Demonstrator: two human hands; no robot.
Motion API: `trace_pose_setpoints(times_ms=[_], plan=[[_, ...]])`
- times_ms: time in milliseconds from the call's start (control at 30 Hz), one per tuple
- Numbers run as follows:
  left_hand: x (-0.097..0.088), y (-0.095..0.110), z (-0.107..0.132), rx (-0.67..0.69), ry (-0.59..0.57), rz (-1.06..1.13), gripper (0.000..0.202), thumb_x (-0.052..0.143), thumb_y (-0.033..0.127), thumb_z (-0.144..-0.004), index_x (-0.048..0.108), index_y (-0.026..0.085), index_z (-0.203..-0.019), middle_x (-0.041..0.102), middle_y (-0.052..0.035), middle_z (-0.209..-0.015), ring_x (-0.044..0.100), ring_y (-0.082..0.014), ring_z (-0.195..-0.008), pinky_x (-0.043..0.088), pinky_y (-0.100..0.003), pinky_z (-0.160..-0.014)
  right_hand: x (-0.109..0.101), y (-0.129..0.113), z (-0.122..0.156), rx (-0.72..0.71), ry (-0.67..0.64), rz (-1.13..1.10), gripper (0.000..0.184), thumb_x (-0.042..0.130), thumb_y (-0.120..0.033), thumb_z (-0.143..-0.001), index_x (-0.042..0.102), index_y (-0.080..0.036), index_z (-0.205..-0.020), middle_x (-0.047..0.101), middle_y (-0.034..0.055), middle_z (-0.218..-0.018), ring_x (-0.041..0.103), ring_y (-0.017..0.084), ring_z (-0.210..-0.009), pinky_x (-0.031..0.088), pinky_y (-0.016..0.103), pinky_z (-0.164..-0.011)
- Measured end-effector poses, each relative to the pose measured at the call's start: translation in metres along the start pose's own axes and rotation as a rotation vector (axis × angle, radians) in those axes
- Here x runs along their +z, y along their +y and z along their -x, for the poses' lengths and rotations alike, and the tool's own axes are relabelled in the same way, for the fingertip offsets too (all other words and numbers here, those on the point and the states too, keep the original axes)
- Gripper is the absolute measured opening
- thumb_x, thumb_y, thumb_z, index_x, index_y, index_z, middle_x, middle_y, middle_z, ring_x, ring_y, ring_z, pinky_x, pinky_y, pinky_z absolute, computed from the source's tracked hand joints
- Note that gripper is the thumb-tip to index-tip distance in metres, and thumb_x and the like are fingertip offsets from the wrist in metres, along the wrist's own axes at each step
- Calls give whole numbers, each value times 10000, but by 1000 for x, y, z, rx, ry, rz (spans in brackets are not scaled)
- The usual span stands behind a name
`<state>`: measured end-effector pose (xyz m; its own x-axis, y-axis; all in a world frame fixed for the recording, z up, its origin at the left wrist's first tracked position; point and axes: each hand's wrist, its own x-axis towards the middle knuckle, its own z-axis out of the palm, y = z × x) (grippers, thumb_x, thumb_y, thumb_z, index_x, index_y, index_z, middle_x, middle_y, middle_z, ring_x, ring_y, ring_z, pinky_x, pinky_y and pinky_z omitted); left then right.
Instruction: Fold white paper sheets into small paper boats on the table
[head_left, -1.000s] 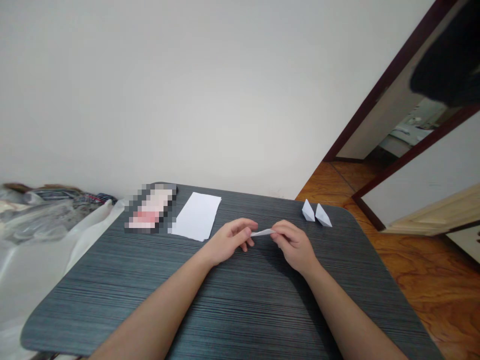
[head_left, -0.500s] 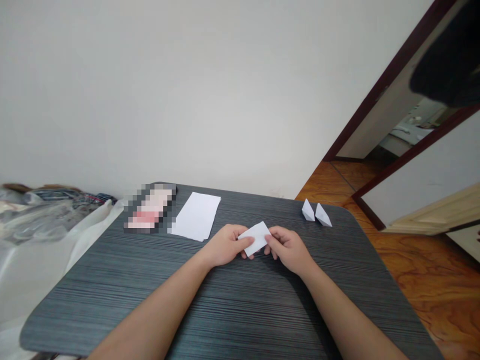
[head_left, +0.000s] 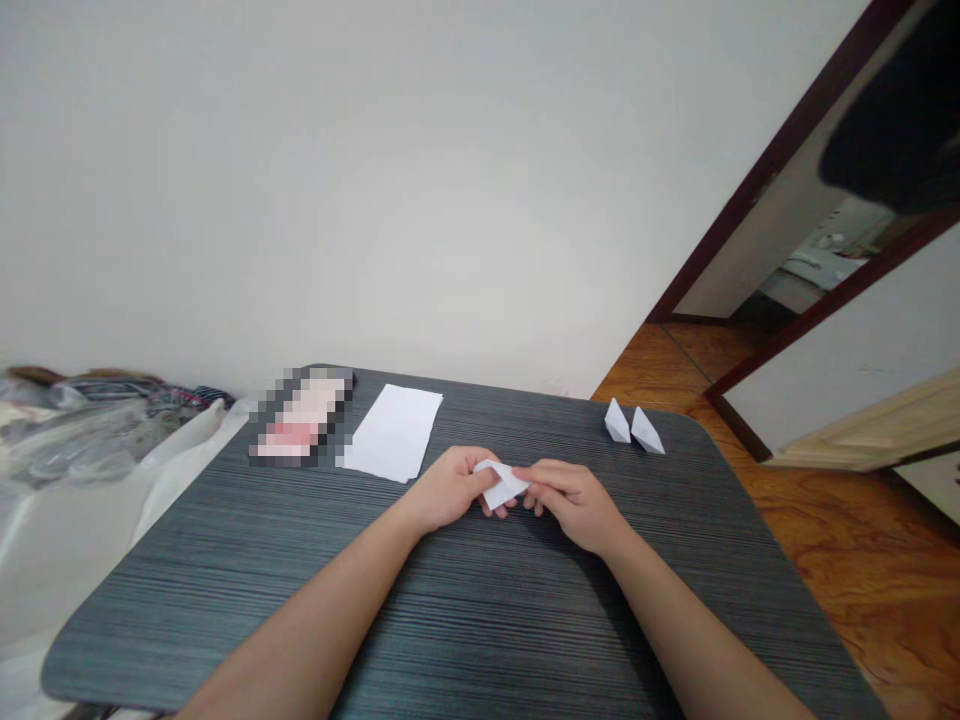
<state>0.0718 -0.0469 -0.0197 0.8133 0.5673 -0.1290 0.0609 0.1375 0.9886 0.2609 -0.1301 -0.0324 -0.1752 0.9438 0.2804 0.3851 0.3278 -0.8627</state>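
A small folded piece of white paper [head_left: 504, 490] is held just above the dark table [head_left: 465, 620], between my two hands. My left hand [head_left: 452, 490] grips its left side, thumb on top and fingers beneath. On the other side, my right hand [head_left: 568, 500] pinches the right edge, where a flap is bent over. The far corner of the paper is partly covered by the fingers. Further off to the right stand two folded white paper shapes [head_left: 618, 422] with pointed tips, close beside each other.
A stack of white paper sheets [head_left: 396, 430] lies left of my hands. Beside it is a pixelated flat object [head_left: 300, 418]. Plastic-covered things [head_left: 112, 430] sit beyond the table's left edge. A white wall [head_left: 420, 200] rises behind, and wooden floor [head_left: 847, 500] shows at right.
The paper's upper right corner has been folded over toward the left, so its outline is now smaller. My right hand's fingers have shifted slightly along its edge.
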Motion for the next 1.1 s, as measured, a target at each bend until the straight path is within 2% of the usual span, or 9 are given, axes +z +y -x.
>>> trace_pose_setpoints(times_ms=[200, 333, 400, 467, 533, 667, 867, 1100], plan=[[0, 3, 1, 35, -32, 57, 247, 467, 320, -848, 589, 110, -887, 676, -102, -825, 629, -150, -625, 460, -238, -535, -2, -3, -1, -42, 6, 93, 282, 484, -218, -895, 635, -236, -1133, 597, 23, -755, 541, 93, -567, 459, 236, -560], [2, 3, 1, 25, 1, -54, 309, 510, 408, -829, 590, 110, -844, 667, -76, -703, 608, -138, -570, 451, -230, -515, -3, -4, -2, -73, -4, 156, 260, 518, -217, -877, 655, -227, -1099, 593, 18, -689, 550, 123, -633, 448, 263, -626], [2, 3, 1, 17, 10, -91, 322, 502, 420, -833, 593, 111, -835, 663, -68, -676, 598, -130, -555, 449, -227, -517, -1, -4, -1, -35, 3, 117, 256, 523, -229, -873, 650, -219, -1095, 612, 23, -715, 553, 122, -628, 449, 262, -616], [3, 3, 1, 14, 14, -104, 332, 481, 424, -843, 596, 113, -840, 668, -70, -696, 595, -125, -555, 446, -224, -516, 0, -3, 1, 65, 40, 13, 283, 513, -253, -878, 607, -205, -1140, 638, 33, -763, 551, 111, -578, 451, 247, -558], [3, 3, 1, 17, 25, -105, 334, 469, 423, -847, 597, 114, -852, 675, -76, -737, 596, -122, -557, 443, -220, -509, 1, -1, 2, 188, 91, -90, 299, 456, -290, -905, 567, -181, -1160, 637, 21, -683, 531, 106, -502, 432, 233, -489], [2, 3, 2, 22, 40, -105, 313, 478, 404, -843, 600, 116, -852, 679, -79, -772, 600, -125, -565, 447, -224, -513, 0, 0, 2, 329, 141, -186, 299, 402, -359, -918, 614, -147, -913, 640, 32, -633, 499, 92, -429, 374, 210, -408], [2, 3, 1, 21, 33, -127, 300, 484, 394, -840, 608, 121, -840, 674, -67, -727, 603, -133, -575, 457, -233, -530, 0, 0, 1, 330, 82, -104, 230, 501, -314, -872, 609, -151, -750, 657, 33, -650, 589, 111, -509, 439, 217, -493], [2, 2, 2, 15, 47, -138, 265, 487, 370, -840, 602, 130, -836, 663, -50, -695, 595, -129, -559, 460, -235, -534, 1, 0, 1, 347, 88, -135, 236, 494, -320, -873, 589, -154, -734, 657, 28, -644, 597, 112, -498, 455, 224, -500]])
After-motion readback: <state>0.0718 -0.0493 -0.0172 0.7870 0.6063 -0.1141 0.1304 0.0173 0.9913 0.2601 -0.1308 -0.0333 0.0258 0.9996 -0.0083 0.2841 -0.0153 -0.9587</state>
